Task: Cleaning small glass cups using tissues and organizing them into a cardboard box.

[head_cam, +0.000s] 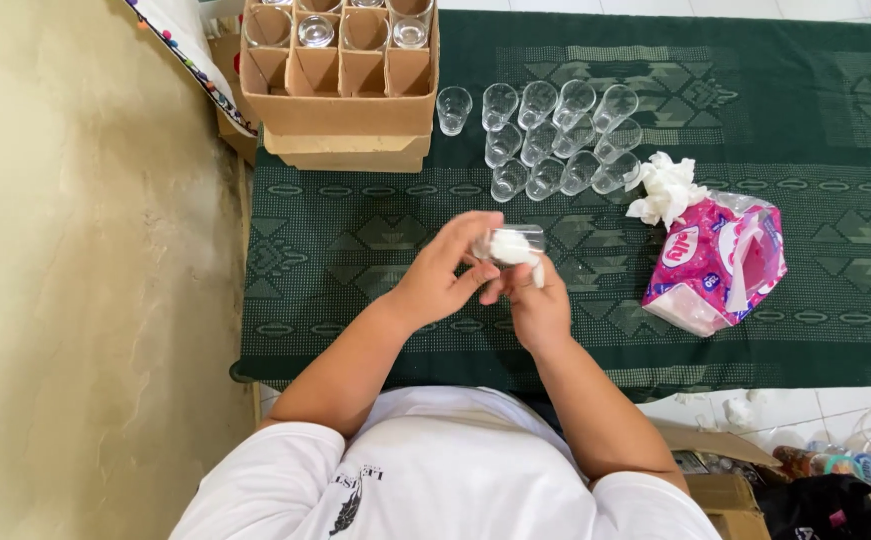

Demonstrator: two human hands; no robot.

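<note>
My left hand (442, 275) grips a small clear drinking glass (523, 239), held on its side above the green patterned cloth (355, 240). My right hand (537, 305) pushes a wad of white tissue (508, 247) into the glass's mouth. Both hands meet over the middle of the cloth, close to my body.
Several clear glasses (555, 135) stand in rows at the far side of the cloth. A cardboard box with dividers (340, 70) holds more glasses at the far left. A pink tissue pack (715, 265) with crumpled tissues (665, 188) lies to the right. Boxes and bottles sit on the floor at lower right.
</note>
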